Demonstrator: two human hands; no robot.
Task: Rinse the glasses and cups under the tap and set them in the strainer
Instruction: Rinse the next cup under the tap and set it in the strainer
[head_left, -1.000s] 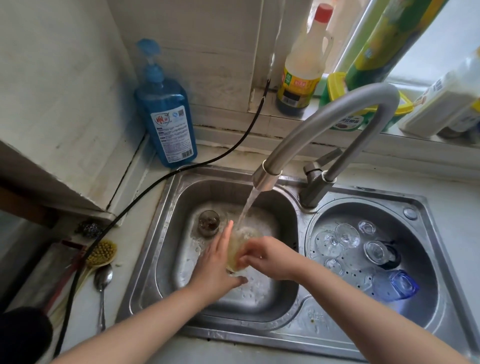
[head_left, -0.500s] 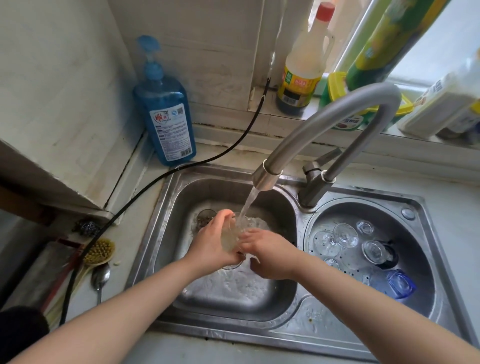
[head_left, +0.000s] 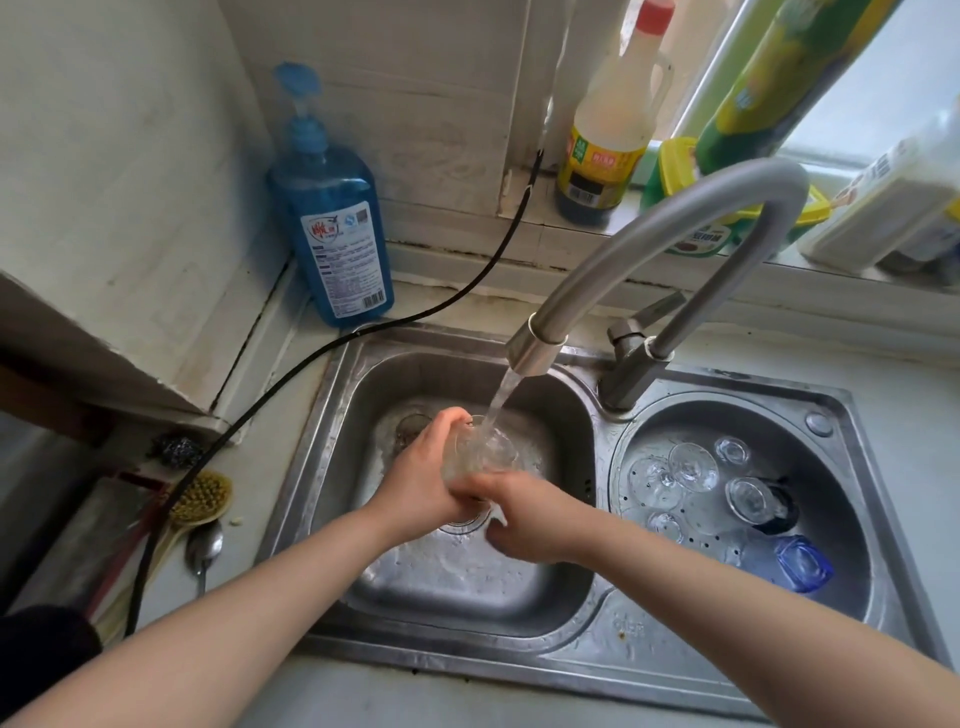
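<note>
Over the left sink basin (head_left: 332, 452) my left hand (head_left: 421, 478) grips a clear glass (head_left: 475, 454), tilted with its mouth toward the running stream from the tap (head_left: 535, 348). Water pours into the glass. My right hand (head_left: 530, 519) holds the glass from below at its base, fingers curled under it. The round strainer basin (head_left: 841, 499) on the right holds several clear glasses (head_left: 691, 465) upside down and a blue glass (head_left: 802, 564) lying on its side.
A blue soap pump bottle (head_left: 335, 234) stands at the back left. A black cable (head_left: 291, 374) runs across the counter. A brush (head_left: 200, 499), spoon (head_left: 203, 545) and steel scourer (head_left: 176, 449) lie left of the sink. Bottles crowd the windowsill (head_left: 608, 135).
Both hands lifted the glass up toward the tap and tilted it into the stream. My left hand went from flat against the glass to wrapped around it; my right slid under its base.
</note>
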